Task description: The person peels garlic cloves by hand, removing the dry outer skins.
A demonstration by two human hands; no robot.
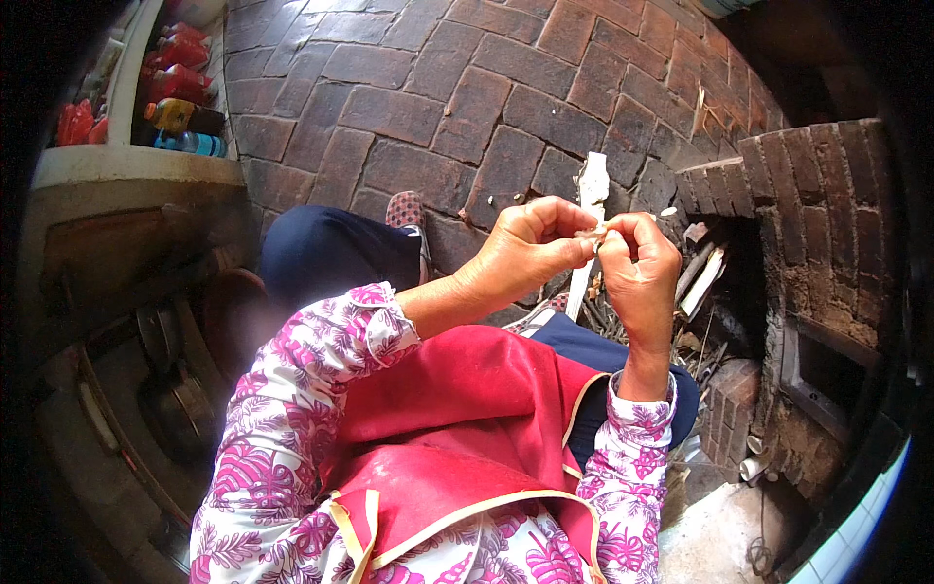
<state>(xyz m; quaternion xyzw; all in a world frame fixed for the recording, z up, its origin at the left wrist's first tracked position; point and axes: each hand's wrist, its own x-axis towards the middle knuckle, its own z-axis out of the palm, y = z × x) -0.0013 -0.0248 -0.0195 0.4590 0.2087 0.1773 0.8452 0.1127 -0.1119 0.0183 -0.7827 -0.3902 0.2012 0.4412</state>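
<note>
My left hand (529, 237) and my right hand (642, 266) meet fingertip to fingertip above the floor. Pinched between both thumbs and forefingers is a small pale scrap (592, 233), thin and light; it is too small to tell what it is. Behind and below the hands is a long split piece of pale wood (594, 182), its middle partly hidden by my fingers. I cannot tell whether it touches the hands. A red apron (467, 394) with a yellow edge covers my lap.
On the right stands a brick stove (817, 197), with split firewood (704, 281) in its dark opening and twigs beside it. Brick paving (438, 95) stretches ahead. Bottles (190, 142) fill a shelf at upper left; a dark pan (175, 409) is at lower left.
</note>
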